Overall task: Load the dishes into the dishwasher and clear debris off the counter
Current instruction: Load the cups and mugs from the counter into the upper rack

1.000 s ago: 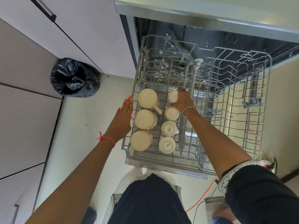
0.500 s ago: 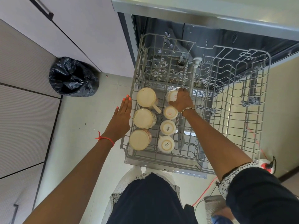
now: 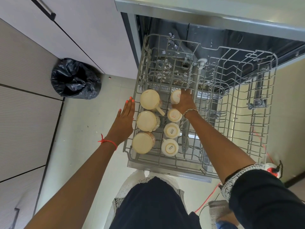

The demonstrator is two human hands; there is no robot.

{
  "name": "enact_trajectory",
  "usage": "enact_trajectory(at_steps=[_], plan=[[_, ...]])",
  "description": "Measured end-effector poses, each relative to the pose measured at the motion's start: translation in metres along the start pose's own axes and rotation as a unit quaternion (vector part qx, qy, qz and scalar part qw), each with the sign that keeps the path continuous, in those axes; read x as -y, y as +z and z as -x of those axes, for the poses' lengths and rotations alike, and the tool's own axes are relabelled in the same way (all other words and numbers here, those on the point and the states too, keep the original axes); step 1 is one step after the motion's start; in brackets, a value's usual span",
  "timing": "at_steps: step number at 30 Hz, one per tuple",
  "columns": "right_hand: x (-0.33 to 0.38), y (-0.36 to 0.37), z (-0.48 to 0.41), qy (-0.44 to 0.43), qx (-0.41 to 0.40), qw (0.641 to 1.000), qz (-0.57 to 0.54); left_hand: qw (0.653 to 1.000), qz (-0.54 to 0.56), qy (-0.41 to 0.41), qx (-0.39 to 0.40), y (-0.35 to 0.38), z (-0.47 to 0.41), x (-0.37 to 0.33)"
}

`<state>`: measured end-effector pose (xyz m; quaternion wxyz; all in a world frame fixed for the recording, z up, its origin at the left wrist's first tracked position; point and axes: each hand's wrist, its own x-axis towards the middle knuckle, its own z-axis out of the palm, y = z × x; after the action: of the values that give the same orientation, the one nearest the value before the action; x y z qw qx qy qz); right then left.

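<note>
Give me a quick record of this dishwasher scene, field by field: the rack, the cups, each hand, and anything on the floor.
rack: pulled out
cups: seven, upside down, two columns at rack's left; three large, four small
right hand: grips farthest small cup
left hand: flat, beside rack's left edge
floor: black bin bag, left of rack

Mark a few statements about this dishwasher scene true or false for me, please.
1. The right hand grips the farthest small cup in the rack. True.
2. The left hand holds a mug. False: it is open beside the rack, holding nothing.
3. Everything loaded stands mouth up. False: the mugs and cups sit upside down, bases up.
4. A black bin bag sits on the floor left of the dishwasher. True.
</note>
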<state>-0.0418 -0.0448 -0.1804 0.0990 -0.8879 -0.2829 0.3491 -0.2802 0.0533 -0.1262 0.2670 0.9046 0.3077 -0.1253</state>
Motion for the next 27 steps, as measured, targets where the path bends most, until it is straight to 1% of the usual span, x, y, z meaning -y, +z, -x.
enact_trajectory(at_steps=[10,12,14,17,20,24,27], plan=[[0.001,-0.005,0.0,0.021,0.011,0.999,-0.022,1.0,-0.019,-0.006,0.0,0.0,0.0,0.0],[0.003,-0.008,0.005,0.023,0.005,1.0,0.001,1.0,-0.024,-0.005,0.001,0.0,-0.001,0.001],[0.007,-0.012,0.011,0.007,-0.017,0.999,0.036,1.0,-0.028,0.0,0.001,-0.004,0.0,0.002],[0.017,-0.018,0.022,-0.026,-0.044,0.997,0.063,1.0,-0.018,-0.01,0.005,-0.016,0.005,0.004],[0.037,-0.026,0.036,-0.09,-0.074,0.991,0.072,1.0,-0.016,-0.022,-0.002,-0.032,0.016,0.013],[0.08,-0.032,0.062,-0.185,-0.066,0.976,0.089,1.0,-0.006,-0.021,-0.022,-0.057,0.031,0.031],[0.12,-0.027,0.082,-0.264,-0.058,0.956,0.116,0.998,-0.009,-0.024,-0.049,-0.079,0.042,0.047]])
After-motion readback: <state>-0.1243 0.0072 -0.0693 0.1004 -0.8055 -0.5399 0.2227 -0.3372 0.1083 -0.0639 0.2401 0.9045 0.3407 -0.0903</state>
